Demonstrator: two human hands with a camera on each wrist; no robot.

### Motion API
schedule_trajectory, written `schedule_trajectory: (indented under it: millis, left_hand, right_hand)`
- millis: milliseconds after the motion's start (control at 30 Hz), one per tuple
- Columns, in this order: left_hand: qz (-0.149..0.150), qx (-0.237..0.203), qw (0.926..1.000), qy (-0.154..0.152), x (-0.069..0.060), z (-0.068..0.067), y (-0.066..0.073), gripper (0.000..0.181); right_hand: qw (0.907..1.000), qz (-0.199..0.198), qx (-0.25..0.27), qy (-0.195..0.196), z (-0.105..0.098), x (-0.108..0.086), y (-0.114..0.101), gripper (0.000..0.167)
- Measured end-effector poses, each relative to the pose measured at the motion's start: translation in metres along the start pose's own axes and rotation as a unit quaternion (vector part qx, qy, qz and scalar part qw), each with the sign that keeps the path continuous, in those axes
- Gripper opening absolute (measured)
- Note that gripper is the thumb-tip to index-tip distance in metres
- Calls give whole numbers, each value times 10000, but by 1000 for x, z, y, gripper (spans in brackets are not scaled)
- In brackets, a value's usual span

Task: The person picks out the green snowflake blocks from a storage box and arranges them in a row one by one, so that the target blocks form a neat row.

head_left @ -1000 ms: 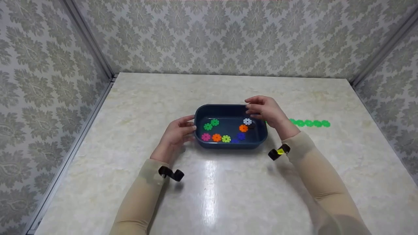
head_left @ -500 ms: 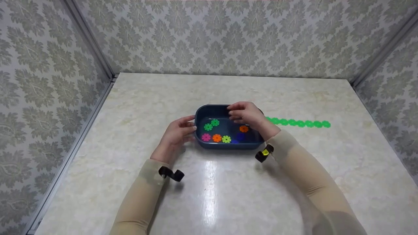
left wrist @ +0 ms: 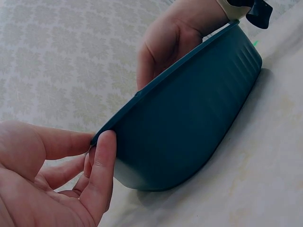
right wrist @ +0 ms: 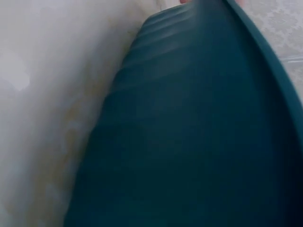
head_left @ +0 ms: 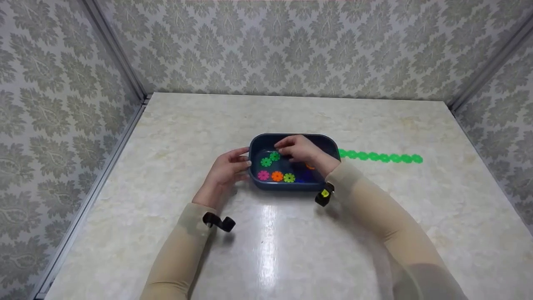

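A dark blue plastic basin [head_left: 291, 187] holds several small notched snowflake discs. Two green snowflake discs [head_left: 266, 162] lie at its left, with a pink disc [head_left: 263, 175], an orange disc [head_left: 277, 176] and a yellow-green disc [head_left: 289, 178] along the near side. My right hand [head_left: 303, 149] reaches inside, fingertips just right of the upper green disc; nothing is seen between them. It covers much of the right half. My left hand [head_left: 222, 171] touches the basin's left end from outside, fingertips against rim and wall in the left wrist view. The basin's outer wall [right wrist: 180, 127] fills the right wrist view.
A chain of linked green discs [head_left: 385, 158] runs rightward on the table from beside the basin's right end. The pale marbled tabletop [head_left: 200, 121] meets patterned wall panels [head_left: 270, 50] at the back and sides.
My right hand has moved left and down from the basin's right rim to the green discs inside, uncovering the chain's left part. The left hand stays on the basin.
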State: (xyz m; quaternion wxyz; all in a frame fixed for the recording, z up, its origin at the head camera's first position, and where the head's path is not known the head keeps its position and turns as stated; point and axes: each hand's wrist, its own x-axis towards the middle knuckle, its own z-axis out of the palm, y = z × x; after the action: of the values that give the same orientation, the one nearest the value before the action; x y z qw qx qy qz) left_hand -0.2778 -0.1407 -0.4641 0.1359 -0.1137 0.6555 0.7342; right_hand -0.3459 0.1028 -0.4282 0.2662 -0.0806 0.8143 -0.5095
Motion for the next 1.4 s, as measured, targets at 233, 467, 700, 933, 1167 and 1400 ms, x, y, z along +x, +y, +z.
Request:
schedule_trajectory:
  millis: [233, 467, 700, 933, 1167, 1400]
  left_hand:
    - [4, -47, 10000, -28, -1, 0, 0, 53]
    - [27, -25, 10000, -46, -2, 0, 1, 52]
    - [138, -65, 9998, -145, -2, 0, -1, 55]
    - [172, -87, 9997, -171, -1, 0, -2, 56]
    - [90, -80, 9999, -80, 0, 1, -1, 54]
    - [45, -66, 9999, -70, 0, 0, -1, 55]
  right_hand:
    - [9911, -487, -1235, -66, 7, 9, -2, 33]
    - [9775, -784, -1887, -519, 7, 15, 0, 43]
    - [9621, -957, -2521, -416, 8, 17, 4, 44]
    - [9374, -1094, -3299, -202, 12, 15, 6, 40]
    - [9231, -1198, -3642, -287, 14, 15, 6, 35]
    - [9193, -1301, -3696, -378, 12, 12, 6, 32]
